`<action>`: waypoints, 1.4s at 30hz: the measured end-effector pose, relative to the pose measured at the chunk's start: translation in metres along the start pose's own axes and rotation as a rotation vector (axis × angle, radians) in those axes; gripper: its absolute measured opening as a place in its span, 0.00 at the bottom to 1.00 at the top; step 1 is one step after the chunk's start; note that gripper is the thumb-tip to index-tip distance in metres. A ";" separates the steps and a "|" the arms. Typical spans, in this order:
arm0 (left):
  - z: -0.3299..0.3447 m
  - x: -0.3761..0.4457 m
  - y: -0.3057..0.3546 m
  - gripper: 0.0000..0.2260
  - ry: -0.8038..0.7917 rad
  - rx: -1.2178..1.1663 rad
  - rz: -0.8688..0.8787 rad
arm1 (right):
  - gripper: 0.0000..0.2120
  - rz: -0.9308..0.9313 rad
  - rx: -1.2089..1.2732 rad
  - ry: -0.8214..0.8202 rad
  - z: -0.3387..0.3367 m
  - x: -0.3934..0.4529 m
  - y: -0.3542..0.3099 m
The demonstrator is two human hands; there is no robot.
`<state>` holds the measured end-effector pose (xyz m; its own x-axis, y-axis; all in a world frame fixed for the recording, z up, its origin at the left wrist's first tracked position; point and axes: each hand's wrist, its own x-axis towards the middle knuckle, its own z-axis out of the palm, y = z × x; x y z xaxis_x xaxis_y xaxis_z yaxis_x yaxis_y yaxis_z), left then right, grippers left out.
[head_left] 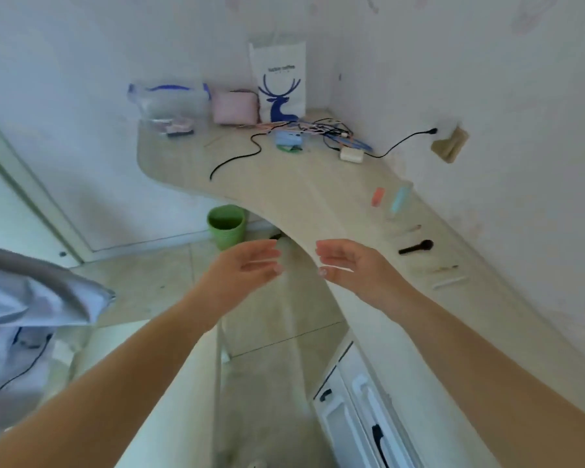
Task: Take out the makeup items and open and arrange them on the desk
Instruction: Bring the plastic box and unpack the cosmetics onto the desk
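Both my hands reach forward with palms facing each other, and nothing is held. My left hand [247, 261] hovers over the floor beside the desk edge; my right hand [348, 265] is over the desk's front rim. On the curved wooden desk [284, 187], along the right wall, lie small makeup items: an orange tube [378, 196], a pale blue tube [399, 199], a black brush [416, 247] and a white stick [450, 282]. A pink pouch [235, 108] and a clear zip bag [169, 103] stand at the back.
A white paper bag with a blue deer [281, 82] leans in the corner. Tangled cables [318, 133] and a white charger [351, 154] lie nearby. A green bin [226, 226] stands on the floor under the desk. White drawers [358, 410] sit lower right; cloth [31, 309] lies left.
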<state>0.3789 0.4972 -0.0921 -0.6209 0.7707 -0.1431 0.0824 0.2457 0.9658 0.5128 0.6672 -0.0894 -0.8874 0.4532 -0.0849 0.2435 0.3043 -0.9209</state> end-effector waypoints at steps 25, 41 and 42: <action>-0.431 -0.397 -0.121 0.18 0.920 -0.151 -0.110 | 0.18 -0.377 0.130 -0.764 0.566 0.009 -0.255; -0.617 -0.513 -0.201 0.18 1.177 -0.208 -0.236 | 0.18 -0.473 -0.014 -1.113 0.829 0.032 -0.338; -0.633 -0.511 -0.207 0.18 1.186 -0.198 -0.233 | 0.18 -0.470 -0.020 -1.114 0.841 0.040 -0.341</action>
<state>0.1862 -0.3196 -0.0817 -0.9388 -0.3184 -0.1311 -0.1810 0.1326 0.9745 0.0653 -0.1228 -0.0986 -0.7388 -0.6730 -0.0341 -0.1961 0.2631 -0.9446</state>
